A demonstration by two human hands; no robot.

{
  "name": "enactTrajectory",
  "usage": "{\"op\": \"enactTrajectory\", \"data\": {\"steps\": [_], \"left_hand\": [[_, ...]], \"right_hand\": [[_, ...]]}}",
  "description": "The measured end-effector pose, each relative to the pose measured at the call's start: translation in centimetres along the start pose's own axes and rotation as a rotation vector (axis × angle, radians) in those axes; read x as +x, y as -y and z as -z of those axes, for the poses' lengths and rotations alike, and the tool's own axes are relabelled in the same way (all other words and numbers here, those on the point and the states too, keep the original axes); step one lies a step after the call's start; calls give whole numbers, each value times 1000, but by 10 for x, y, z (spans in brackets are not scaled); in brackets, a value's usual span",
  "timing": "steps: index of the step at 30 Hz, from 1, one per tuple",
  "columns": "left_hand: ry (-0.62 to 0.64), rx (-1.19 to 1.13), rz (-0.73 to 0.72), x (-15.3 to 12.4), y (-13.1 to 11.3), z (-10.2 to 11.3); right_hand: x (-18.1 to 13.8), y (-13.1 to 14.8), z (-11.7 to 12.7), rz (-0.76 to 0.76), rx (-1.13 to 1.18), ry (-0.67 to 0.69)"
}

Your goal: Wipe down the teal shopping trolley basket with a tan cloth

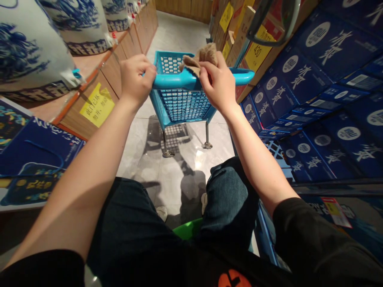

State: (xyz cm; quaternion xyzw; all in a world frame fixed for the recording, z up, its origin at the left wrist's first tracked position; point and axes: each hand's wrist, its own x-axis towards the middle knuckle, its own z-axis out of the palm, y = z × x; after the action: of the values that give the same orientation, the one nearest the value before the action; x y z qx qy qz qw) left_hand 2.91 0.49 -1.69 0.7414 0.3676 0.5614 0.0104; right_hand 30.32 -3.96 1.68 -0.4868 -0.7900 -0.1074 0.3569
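A small blue plastic shopping cart (182, 104) stands on the tiled aisle floor ahead of me. My left hand (136, 79) is closed around the left end of its blue handle bar (176, 81). My right hand (218, 81) pinches a tan cloth (201, 57) against the handle's right part, with the cloth bunched above the bar. The cart's basket looks empty through its mesh.
Blue-and-white ceramic jars (28, 52) sit on a wooden counter at the left, with a yellow note (97, 105) on its front. Stacked dark blue boxes (323, 99) line the right side. Yellow price tags (259, 50) hang above. A green object (187, 229) lies by my feet.
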Motion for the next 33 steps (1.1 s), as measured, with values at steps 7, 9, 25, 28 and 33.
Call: {"op": "enactTrajectory", "data": {"steps": [7,9,25,28,33], "left_hand": [[-22,20,-27,-1,-3,-1],[-28,21,-27,-1,-4,-1],[-10,14,-12,0,-5,-1],[-12,22,-30,0,-5,1],[-12,36,-30,0,-4,0]], "right_hand": [[3,-6,-5,-93,-58,-59],[-1,12,-6,5,0,-20],[2,2,-4,-48,-44,-18],[-3,28,0,65,7,56],[1,1,-1,-39,-72,-25]]}}
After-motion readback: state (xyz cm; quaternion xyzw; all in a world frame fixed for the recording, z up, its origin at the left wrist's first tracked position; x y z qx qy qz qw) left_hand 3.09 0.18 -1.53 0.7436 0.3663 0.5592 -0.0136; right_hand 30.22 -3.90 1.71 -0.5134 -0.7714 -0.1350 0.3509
